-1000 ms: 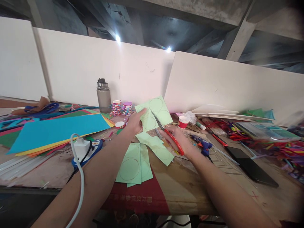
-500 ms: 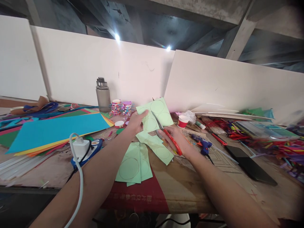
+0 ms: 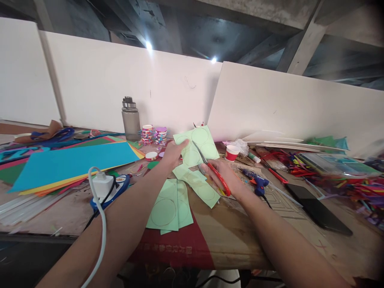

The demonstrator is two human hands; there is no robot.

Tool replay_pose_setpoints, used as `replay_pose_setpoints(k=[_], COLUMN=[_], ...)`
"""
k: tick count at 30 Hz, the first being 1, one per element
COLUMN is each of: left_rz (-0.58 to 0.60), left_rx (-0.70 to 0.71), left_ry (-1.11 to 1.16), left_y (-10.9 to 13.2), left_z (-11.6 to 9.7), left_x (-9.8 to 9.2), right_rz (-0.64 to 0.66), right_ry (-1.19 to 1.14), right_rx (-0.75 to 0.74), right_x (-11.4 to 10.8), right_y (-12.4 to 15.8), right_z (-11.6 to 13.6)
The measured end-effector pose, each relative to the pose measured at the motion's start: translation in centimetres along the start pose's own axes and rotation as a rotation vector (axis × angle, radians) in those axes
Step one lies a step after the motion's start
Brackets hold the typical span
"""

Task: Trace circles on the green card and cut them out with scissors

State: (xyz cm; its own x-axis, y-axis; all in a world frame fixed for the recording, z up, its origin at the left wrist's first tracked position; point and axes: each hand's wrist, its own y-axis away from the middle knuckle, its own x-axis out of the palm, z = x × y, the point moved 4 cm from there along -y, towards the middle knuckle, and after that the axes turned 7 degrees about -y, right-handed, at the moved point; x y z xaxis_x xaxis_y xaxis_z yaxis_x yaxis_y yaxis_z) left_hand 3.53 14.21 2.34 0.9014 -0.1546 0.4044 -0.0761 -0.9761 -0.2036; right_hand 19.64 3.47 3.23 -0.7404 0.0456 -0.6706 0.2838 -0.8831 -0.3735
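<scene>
My left hand (image 3: 174, 155) pinches the left edge of a light green sheet of paper (image 3: 210, 149) with circles drawn on it, held up off the table. My right hand (image 3: 223, 176) grips red-handled scissors (image 3: 220, 179), whose blades stand apart around the sheet; one blade lies in front of the paper and the other is largely behind it. Below the hands lie more green paper pieces (image 3: 162, 224) with drawn circles, and another green strip (image 3: 204, 194) rests under the scissors.
Coloured paper sheets (image 3: 81, 162), a white plug (image 3: 103, 186) on a blue power strip and a grey bottle (image 3: 131, 124) are on the left. To the right are a red-and-white paper cup (image 3: 232, 153), a blue glue gun (image 3: 259, 185), a black phone (image 3: 318, 210) and a clear plastic box (image 3: 339, 165).
The view has shifted very slightly. The sheet is a touch lower, while both hands keep their hold and the scissors stay at nearly the same spot on the paper.
</scene>
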Motion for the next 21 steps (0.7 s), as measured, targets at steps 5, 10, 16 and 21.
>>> replay_pose_setpoints(k=[5,10,16,21], left_rz=[0.039,0.020,-0.115,-0.162], left_rx=[-0.170,-0.098,0.026,0.075], left_ry=[0.099,0.058,-0.154,-0.284], left_y=[0.2,0.6,0.5,0.4], left_z=[-0.3,-1.4,-1.7,-1.6], left_x=[0.4,0.6,-0.3,-0.8], right_rz=[0.060,0.113,0.168,0.161], right_ry=[0.014,-0.073,-0.104,-0.068], right_rx=[-0.088,-0.019,0.025,0.004], right_x=[-0.5,-0.3,-0.4,-1.0], right_y=[-0.1,0.1,0.3,0.2], right_z=[-0.4,-0.8,-0.4,-0.7])
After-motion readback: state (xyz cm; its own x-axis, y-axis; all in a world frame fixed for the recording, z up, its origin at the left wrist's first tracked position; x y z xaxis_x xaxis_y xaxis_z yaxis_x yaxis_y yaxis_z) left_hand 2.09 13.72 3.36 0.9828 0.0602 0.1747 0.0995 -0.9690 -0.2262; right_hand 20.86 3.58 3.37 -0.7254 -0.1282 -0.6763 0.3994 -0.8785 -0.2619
